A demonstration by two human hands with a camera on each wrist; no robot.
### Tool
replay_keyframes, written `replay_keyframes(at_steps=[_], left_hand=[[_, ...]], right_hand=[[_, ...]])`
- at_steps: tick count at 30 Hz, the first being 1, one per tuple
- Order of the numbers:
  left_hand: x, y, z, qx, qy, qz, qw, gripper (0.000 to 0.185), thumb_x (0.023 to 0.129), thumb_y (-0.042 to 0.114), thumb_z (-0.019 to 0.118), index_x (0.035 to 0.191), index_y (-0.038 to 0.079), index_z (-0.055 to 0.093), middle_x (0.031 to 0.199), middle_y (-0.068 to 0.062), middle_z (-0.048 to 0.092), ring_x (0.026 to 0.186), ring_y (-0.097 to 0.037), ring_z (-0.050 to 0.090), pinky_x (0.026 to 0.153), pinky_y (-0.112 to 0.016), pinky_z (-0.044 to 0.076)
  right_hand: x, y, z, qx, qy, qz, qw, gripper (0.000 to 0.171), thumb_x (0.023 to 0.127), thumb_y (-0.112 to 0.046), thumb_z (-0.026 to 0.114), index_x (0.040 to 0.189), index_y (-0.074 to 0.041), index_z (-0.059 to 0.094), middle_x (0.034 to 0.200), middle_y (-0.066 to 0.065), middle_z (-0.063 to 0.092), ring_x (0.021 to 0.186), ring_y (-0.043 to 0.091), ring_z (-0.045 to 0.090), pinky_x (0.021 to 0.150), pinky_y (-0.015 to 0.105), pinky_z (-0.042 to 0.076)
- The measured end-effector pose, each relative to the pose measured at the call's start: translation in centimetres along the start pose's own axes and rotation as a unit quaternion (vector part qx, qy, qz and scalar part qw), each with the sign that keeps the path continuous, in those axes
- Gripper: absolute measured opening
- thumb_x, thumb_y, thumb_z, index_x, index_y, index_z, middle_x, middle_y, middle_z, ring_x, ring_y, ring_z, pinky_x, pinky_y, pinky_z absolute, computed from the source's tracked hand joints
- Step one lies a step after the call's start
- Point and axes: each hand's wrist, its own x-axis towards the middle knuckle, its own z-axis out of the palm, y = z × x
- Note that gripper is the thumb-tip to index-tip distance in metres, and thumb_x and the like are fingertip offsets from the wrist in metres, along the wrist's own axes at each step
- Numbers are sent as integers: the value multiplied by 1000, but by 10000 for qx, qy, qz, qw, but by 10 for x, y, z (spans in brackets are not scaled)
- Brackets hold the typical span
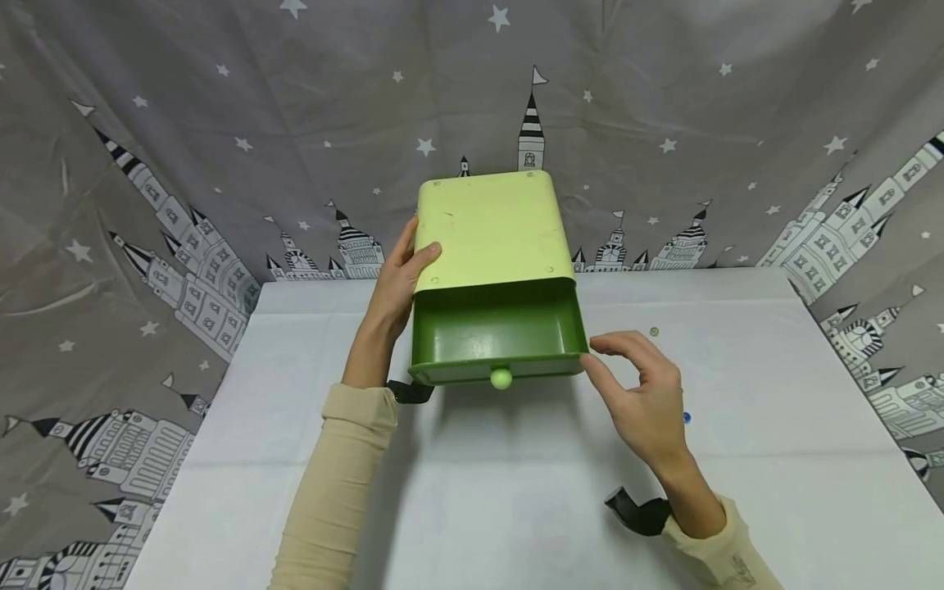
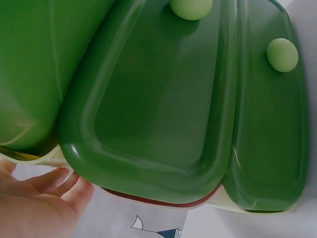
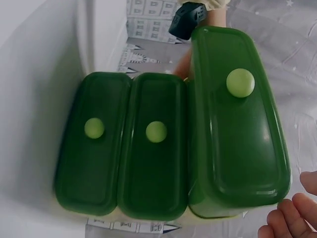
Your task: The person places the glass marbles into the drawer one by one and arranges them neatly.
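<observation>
A small yellow-green drawer cabinet stands on the white table, its top drawer pulled out and showing a bare green inside. A pale round knob sits on that drawer's front. Below it, the middle drawer and the bottom drawer are closed. My left hand grips the cabinet's left side, thumb over the top edge and fingers along the side wall. At the top drawer's right front corner is my right hand, thumb and fingertips parted and right beside the rim.
To the right on the white table lie a small green round piece and a small blue one, the blue one close by the right hand. A grey curtain printed with castles and stars hangs behind and at both sides.
</observation>
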Motion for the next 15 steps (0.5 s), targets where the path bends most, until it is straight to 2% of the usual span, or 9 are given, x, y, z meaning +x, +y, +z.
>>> replay_keyframes(at_steps=[5, 15], left_hand=[[1, -1, 0, -45, -24, 26, 10000, 78, 97, 38, 64, 159, 34, 18, 159, -4, 27, 129, -23, 48, 100, -39, 44], [0, 0, 0, -14, 18, 15, 10000, 78, 97, 37, 64, 160, 33, 18, 158, -5, 29, 125, -24, 51, 97, -38, 46]], right_hand=[[-5, 7, -9, -131, 80, -59, 9999, 22, 77, 13, 76, 96, 3, 73, 93, 12, 69, 90, 17, 61, 85, 21, 46], [-17, 24, -27, -475, 144, 103, 9987, 25, 75, 15, 77, 96, 2, 73, 95, 12, 70, 93, 7, 61, 86, 17, 45]])
